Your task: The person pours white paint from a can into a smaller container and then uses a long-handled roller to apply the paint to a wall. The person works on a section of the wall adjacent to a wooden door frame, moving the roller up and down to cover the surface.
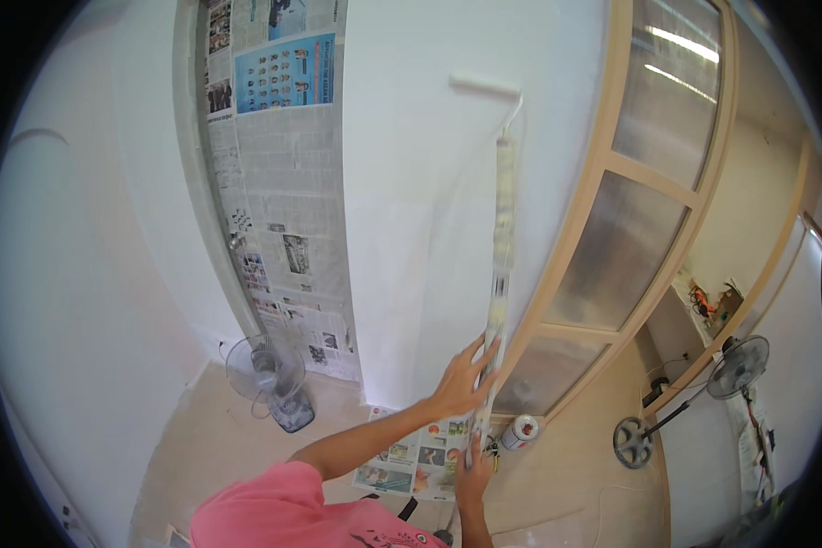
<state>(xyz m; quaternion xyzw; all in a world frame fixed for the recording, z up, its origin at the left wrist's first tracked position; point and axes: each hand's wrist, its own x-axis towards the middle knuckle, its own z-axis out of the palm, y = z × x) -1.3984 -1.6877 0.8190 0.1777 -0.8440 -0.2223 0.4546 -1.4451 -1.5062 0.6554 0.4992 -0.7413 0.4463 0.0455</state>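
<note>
A paint roller with a white sleeve (485, 85) lies against the white wall (411, 171), its wire frame bent down to a long, paint-spattered extension pole (504, 205). My left hand (462, 380) is around the pole's lower part, some fingers extended along it. Below it, my right hand (474, 466) grips the pole near its lower end. Newspaper sheets (383, 476) lie on the floor beneath the hands. A paint can (520, 432) stands on the floor just right of the pole.
A door covered in newspaper (294, 164) is at the left. A box-based fan (266, 377) stands before it. Wood-framed frosted panels (616, 250) rise close to the pole's right. Farther right are a pedestal fan (738, 368) and a cable on the floor (601, 510).
</note>
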